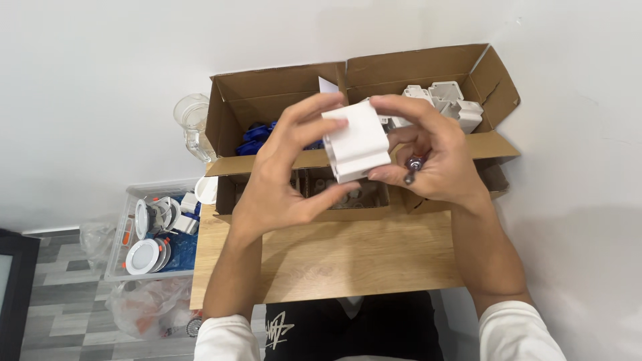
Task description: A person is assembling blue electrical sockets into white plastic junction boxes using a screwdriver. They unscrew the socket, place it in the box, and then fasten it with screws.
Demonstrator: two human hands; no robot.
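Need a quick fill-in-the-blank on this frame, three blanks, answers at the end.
1. Both hands hold a small ____ box above the table.
2. The right hand also grips small ____ screws.
3. The open cardboard box sits on a ____ table.
Answers: white; metal; wooden

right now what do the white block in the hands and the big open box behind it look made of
White block: probably moulded plastic, smooth matte faces with a clean step. Open box: corrugated cardboard, brown, dull, with folded flaps.
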